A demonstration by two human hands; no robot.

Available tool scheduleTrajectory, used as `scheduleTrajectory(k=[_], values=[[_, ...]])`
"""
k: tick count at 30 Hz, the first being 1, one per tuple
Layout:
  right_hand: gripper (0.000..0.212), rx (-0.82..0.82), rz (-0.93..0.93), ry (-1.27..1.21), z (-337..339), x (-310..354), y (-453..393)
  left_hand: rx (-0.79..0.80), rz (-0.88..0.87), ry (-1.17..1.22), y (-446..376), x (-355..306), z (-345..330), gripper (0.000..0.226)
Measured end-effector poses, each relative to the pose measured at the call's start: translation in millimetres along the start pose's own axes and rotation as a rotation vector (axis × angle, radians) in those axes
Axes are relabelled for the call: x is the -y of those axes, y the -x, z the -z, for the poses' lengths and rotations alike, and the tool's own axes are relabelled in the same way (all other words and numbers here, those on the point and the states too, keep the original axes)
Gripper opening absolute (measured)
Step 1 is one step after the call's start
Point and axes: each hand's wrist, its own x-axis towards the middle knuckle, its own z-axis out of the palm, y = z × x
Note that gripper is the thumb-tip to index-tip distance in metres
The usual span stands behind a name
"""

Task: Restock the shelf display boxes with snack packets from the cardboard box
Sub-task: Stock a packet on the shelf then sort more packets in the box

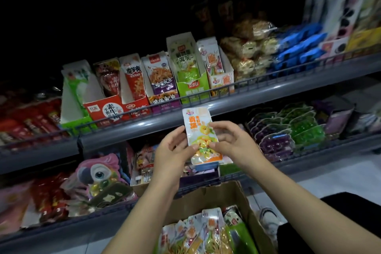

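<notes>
head view: both hands pinch one packet (pixel 201 136) upright, long axis vertical, left hand (pixel 173 148) on its left edge, right hand (pixel 231 140) on its right. matching display box (pixel 218 72) lies above, slightly right; right hand nearer. cardboard box (pixel 226 198) sits below.

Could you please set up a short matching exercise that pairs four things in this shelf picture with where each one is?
Things
1. orange-and-white packet
2. cardboard box
3. green display box
4. purple packs

Places
A. upper shelf, behind its wire rail
B. held up by both hands
C. on the floor below the arms
D. lower shelf, at the right

Pairs: 1-B, 2-C, 3-A, 4-D
</notes>
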Motion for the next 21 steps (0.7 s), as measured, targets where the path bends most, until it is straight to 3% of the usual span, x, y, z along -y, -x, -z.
scheduleTrajectory(k=[4, 13, 17, 21], values=[[0.057, -0.087, 0.091, -0.011, 1.0, 10.0, -9.1, -0.006, 0.031, 0.044, -11.4, -9.2, -8.4, 0.057], [0.041, -0.088, 0.166, -0.057, 16.3, 37.9, -47.5, 0.141, 0.020, -0.086, -76.7, -65.9, -21.1, 0.017], [0.040, -0.050, 0.178, -0.047, 25.3, 41.5, -71.7, 0.150, 0.041, -0.165, -116.0, -94.2, -29.0, 0.011], [0.039, -0.126, 0.213, -0.041, 31.3, 39.8, -96.0, 0.153, 0.013, -0.363, -150.2, -121.0, -38.7, 0.010]])
